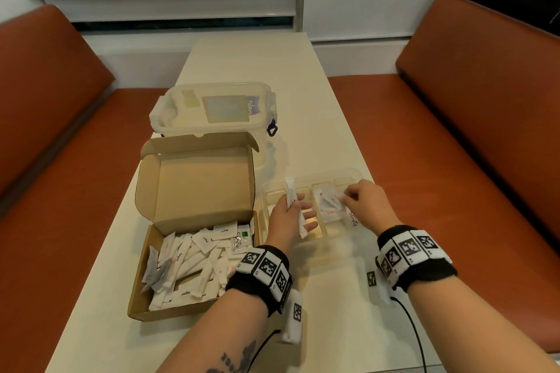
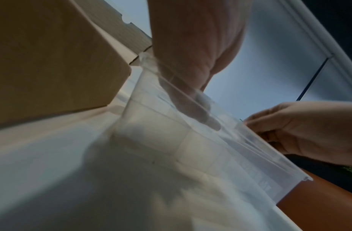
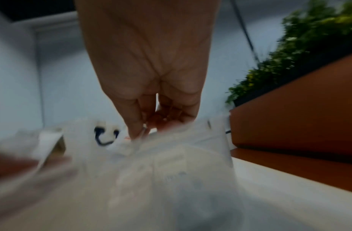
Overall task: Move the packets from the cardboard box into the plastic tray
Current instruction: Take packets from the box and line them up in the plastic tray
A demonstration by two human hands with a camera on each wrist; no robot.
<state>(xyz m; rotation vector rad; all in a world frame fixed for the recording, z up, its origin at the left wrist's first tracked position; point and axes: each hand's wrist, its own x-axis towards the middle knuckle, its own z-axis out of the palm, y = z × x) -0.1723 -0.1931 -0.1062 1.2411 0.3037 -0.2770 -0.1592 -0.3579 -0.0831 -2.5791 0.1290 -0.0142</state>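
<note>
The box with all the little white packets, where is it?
In the head view the cardboard box sits open on the table, left of the clear plastic tray, in front of the lidded plastic tub.

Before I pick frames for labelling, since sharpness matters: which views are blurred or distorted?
Head view: sharp, wide-angle bend at the benches; cardboard box print readable. Left wrist view: dim, soft; left hand seen partly through the plastic tray wall. Right wrist view: heavy motion blur; right hand recognisable, packets smeared.
</note>
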